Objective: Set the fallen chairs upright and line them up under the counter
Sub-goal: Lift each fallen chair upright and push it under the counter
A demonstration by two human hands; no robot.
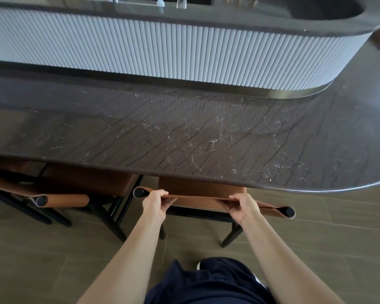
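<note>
Left grip (pixel 155 204) and right grip (pixel 242 207) both clasp the upright chair's (pixel 202 188) leather backrest; its seat sits under the table (pixel 184 132).

I see a counter top (pixel 184 132) that is dark brown, with thin black lines running slantwise and little white squiggles. Far behind it, the wall panel (pixel 162 47) is pale grey-white with straight up-and-down stripes. A gold strip (pixel 294 94) runs along its bottom on the right. The right chair (pixel 202 189) has orange-brown leather and black legs. The left chair (pixel 86 178) looks the same, orange-brown and black. The floor (pixel 327 233) is greenish brown with thin pale lines between the tiles. At the near edge, the shorts (pixel 206 281) are dark blue.
</note>
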